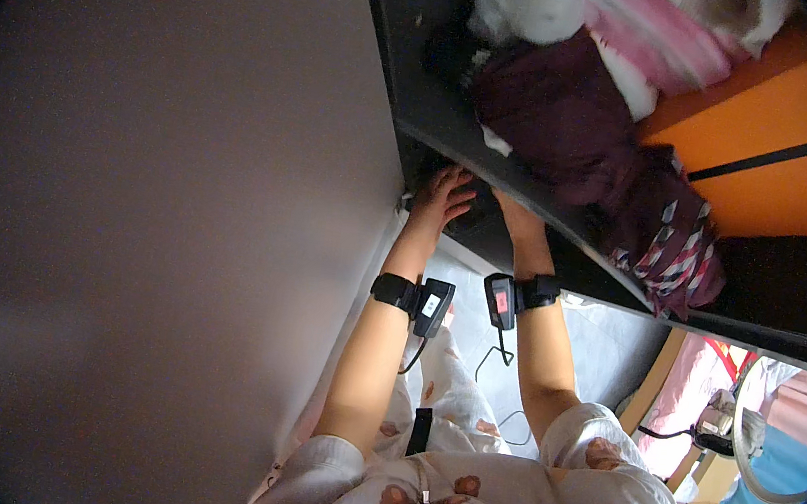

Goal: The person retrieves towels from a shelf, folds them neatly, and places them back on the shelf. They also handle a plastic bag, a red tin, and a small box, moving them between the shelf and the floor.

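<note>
My left hand (444,195) reaches into the dark space under a shelf board, near the inner side wall. Its fingers are slightly spread, and I see nothing in them. Beside it, my right hand (513,209) goes under the front edge of the dark shelf board (565,228). That edge hides its fingers, so what they touch cannot be seen. On the shelf above lie a crumpled maroon garment (564,113) with a checked trim hanging over the edge, a pink cloth (664,38) and a white-grey cloth (528,3).
A large plain grey panel (167,208) stands close on my left. Orange panels (757,144) with a black strip form the shelf's back. Both wrists carry black strapped devices (434,309) with cables. Grey floor (606,352) shows below; bedding (761,477) and a pale hoop (739,444) are at right.
</note>
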Demonstrator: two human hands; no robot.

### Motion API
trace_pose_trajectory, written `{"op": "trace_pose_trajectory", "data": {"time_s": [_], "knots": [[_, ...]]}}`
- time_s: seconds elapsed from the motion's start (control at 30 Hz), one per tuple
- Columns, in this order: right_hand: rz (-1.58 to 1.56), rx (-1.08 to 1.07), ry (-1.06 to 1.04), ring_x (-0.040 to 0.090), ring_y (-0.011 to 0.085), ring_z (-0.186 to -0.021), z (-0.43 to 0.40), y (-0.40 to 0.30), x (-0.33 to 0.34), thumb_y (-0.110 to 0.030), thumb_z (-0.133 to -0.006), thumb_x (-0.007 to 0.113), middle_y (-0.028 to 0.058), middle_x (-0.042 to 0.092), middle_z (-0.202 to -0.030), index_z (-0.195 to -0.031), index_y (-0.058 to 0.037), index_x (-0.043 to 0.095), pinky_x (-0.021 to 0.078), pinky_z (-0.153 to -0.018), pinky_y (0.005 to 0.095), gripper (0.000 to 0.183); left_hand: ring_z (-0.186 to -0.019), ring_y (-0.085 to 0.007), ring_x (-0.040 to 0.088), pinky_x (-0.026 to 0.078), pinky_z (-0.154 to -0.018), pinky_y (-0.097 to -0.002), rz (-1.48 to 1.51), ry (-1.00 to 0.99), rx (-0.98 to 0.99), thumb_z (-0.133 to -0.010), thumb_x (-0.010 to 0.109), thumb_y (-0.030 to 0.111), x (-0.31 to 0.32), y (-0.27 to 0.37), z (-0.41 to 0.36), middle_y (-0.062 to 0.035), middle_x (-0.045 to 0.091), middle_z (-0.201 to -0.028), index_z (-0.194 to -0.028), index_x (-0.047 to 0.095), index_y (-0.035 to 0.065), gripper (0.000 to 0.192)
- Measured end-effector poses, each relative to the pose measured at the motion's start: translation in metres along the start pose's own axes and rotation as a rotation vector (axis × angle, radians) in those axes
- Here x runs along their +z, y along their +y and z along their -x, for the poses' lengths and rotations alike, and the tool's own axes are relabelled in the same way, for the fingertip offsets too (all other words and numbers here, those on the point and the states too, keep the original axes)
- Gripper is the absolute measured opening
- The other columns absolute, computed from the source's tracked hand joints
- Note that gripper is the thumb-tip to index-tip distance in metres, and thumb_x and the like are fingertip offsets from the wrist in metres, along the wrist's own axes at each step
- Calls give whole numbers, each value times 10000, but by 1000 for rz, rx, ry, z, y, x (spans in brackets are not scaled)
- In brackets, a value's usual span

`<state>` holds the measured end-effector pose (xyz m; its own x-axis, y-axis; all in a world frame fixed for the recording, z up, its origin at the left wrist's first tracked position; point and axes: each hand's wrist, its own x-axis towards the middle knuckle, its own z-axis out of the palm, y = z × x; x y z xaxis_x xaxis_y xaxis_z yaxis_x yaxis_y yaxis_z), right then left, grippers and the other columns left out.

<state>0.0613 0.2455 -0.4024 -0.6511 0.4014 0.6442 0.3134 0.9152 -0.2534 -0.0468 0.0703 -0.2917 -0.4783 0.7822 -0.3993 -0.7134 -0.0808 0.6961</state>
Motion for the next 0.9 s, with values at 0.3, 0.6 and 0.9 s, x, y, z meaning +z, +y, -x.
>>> {"op": "trace_pose_trajectory", "data": {"time_s": [0.3,0.6,0.9], "knots": [[-508,316,-366,255,312,-1217,-2,-153,-100,-242,-513,723,188,224,-1325,-1318,-46,156,250,-982,365,1004,-1104,-214,414,368,-894,-357,222,-67,-125,-756,568,450,-41,-38,23,-106,388,-1232,-1272,276,95,691],[-798,467,-340,198,327,-1246,46,-158,-87,-319,-623,666,204,175,-1349,-1312,-6,157,238,-990,385,912,-1030,-227,490,411,-858,-356,122,-100,-133,-745,621,268,-59,-38,53,-105,474,-1141,-1229,319,61,606],[-687,624,-53,470,244,-1018,-19,-108,-33,-82,-736,583,139,455,-1155,-1192,-20,372,395,-855,347,506,-1062,-224,460,403,-860,-373,358,78,-349,-738,611,365,-109,-77,68,-99,463,-1165,-1215,351,67,620]]}}
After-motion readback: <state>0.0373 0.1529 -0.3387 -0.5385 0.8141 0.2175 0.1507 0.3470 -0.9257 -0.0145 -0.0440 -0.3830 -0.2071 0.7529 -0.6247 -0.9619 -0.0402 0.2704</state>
